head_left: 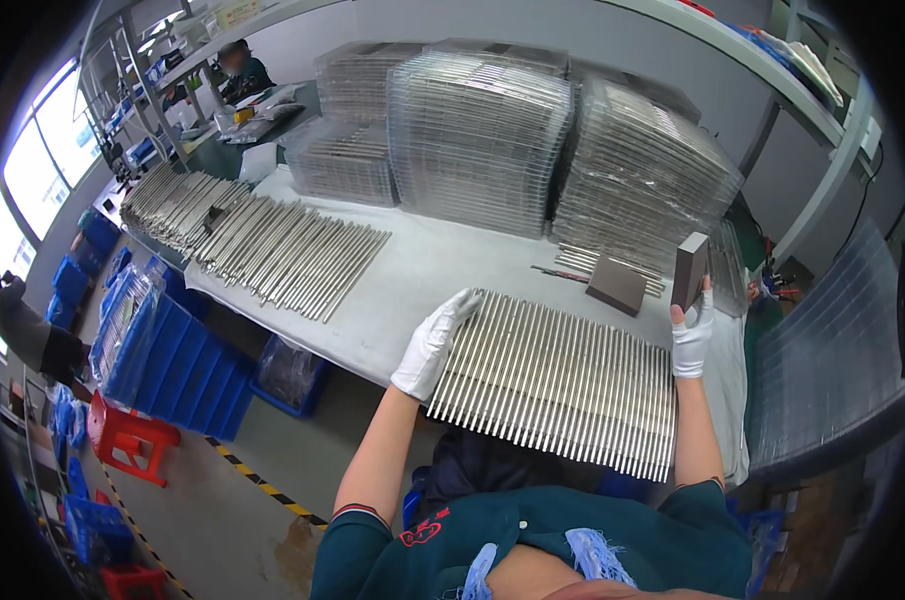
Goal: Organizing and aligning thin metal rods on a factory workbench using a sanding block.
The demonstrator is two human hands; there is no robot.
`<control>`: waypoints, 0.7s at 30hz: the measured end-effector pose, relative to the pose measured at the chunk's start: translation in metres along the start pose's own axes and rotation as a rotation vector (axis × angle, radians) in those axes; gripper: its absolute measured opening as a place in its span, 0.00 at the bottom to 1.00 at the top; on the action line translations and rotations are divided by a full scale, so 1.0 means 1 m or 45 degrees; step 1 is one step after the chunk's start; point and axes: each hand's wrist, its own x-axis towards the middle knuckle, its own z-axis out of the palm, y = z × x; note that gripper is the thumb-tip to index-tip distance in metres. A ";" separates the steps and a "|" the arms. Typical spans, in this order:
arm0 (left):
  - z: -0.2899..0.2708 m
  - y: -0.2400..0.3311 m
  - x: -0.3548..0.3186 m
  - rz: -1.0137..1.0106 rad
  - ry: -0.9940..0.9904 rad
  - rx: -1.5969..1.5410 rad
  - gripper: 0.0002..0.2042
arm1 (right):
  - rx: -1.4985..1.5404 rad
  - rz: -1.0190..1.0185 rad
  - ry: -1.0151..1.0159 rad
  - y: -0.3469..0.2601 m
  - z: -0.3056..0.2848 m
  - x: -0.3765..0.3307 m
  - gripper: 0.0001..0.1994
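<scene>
A row of shiny metal rods (563, 385) lies side by side on the white-covered table in front of me. My left hand (436, 343), in a white glove, rests against the row's left end with its fingers stretched out along the outer rods. At the row's far right corner, my right hand (691, 335) grips a dark grey rectangular block (689, 272) and holds it upright. Its glove leaves the thumb and a fingertip bare. A second grey-brown block (616, 285) lies flat just beyond the row, partly over a few more rods (583, 258).
Tall stacks of clear plastic trays (483, 130) filled with rods stand along the back. Many loose rods (283, 250) are spread on the left. A thin dark pen-like tool (559, 273) lies beyond the row. Blue bins (188, 350) and a red stool (133, 437) stand on the floor.
</scene>
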 end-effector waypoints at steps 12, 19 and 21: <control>-0.001 -0.003 -0.002 0.039 -0.001 -0.024 0.34 | -0.014 -0.018 0.033 -0.004 0.000 -0.002 0.40; 0.005 0.003 -0.004 -0.008 0.080 -0.065 0.34 | -0.008 0.036 0.099 -0.013 0.002 -0.003 0.40; 0.005 0.002 -0.001 -0.021 0.082 -0.036 0.35 | 0.059 0.072 0.142 -0.009 0.000 0.002 0.38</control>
